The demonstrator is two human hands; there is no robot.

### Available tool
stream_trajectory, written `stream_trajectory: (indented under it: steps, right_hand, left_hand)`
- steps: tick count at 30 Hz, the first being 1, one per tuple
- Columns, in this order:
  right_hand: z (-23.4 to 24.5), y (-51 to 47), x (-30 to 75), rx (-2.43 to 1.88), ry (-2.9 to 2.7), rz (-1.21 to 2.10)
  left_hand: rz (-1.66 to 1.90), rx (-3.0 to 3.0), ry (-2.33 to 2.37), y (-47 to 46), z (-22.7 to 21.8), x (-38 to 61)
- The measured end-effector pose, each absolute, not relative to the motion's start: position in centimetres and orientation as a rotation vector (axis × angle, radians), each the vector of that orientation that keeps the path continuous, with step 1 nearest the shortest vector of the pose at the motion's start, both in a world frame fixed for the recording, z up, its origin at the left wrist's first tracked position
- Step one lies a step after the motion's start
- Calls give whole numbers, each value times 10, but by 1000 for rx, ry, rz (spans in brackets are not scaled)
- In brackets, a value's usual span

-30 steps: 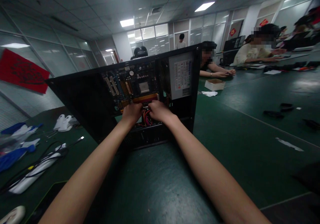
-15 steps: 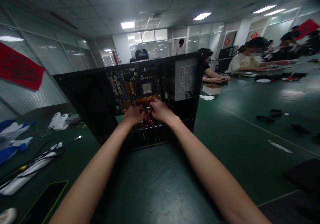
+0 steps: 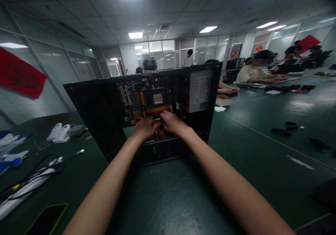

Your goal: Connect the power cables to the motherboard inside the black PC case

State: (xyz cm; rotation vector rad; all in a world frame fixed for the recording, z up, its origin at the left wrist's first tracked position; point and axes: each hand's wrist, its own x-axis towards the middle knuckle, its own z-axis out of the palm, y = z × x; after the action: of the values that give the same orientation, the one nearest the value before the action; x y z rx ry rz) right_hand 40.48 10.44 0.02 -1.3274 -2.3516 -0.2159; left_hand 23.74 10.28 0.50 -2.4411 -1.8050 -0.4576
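Note:
An open black computer case (image 3: 90,105) stands on the table with its inside facing me. Within it are a motherboard (image 3: 165,88) and, at upper right, a silver power supply (image 3: 199,91) with a fan. My left hand (image 3: 145,127) reaches in below the board, its fingers pinched at a bundle of coloured cables (image 3: 161,132). From the other side my right hand (image 3: 172,122) is closed at the upper part of the same bundle, near the orange and red memory slots (image 3: 158,109). The fingertips are partly hidden, and so are the cable ends.
On the green table (image 3: 168,200) a phone with a green edge (image 3: 47,219) and a white rod wrapped in black cable (image 3: 28,191) lie at left. A small box (image 3: 224,100) and dark pieces (image 3: 280,132) are at right. A person (image 3: 252,72) sits farther back.
The whole scene sits slightly lower in view, the case also a little to the right, as my head tilts. Both hands stay at the cables, with only slight finger movement.

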Motion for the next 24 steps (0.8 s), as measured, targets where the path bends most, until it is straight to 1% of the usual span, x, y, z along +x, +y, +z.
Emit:
stream_trajectory:
  steps: [3, 6, 9, 19, 24]
  right_hand:
    - [2, 109, 407, -1333, -2449, -336]
    - [3, 115, 412, -1242, -2558, -493]
    - [1, 118, 415, -1182, -2575, -568]
    - [5, 109, 414, -1325, -2504, -463]
    - [6, 107, 414, -1342, -2522, -469]
  left_hand:
    - [-438, -2443, -1790, 102, 4, 236]
    - [-417, -2435, -1795, 102, 4, 235]
    - [-413, -2424, -1793, 102, 4, 235]
    - [-426, -2387, -1813, 97, 6, 240]
    - [-436, -2402, -1811, 97, 6, 240]
